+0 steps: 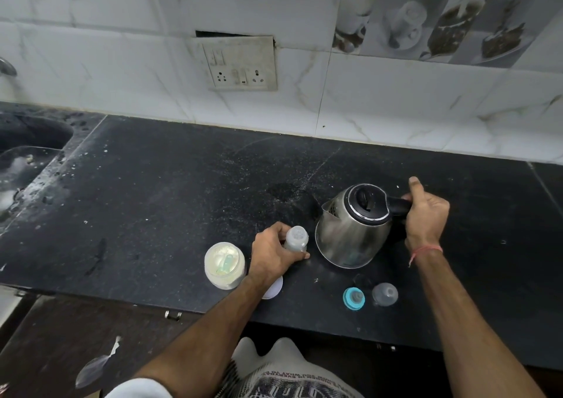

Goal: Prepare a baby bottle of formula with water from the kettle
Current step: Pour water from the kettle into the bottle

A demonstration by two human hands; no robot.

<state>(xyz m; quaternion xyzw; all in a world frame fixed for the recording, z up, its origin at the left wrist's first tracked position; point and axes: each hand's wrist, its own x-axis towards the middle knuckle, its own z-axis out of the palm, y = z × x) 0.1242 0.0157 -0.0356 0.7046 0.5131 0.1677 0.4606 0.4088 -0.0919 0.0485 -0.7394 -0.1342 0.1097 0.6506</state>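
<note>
Bottle (pixel 296 239) stood uncapped, gripped by the left hand (pixel 274 257); the right hand (pixel 426 214) clasped the kettle (pixel 353 230) handle. Pouring, formula and capping seemingly remained.

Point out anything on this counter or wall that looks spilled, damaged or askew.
White specks are scattered over the dark counter, thickest near the sink. The socket plate hangs crooked, with a dark gap above it.

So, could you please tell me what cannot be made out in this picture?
- Water level in the kettle: head view, lid shut and steel wall hide it.
- Contents of the bottle: left hand covers its lower part.
- White lid: mostly hidden under the left forearm.
- Sink: cut off by the left edge.
</note>
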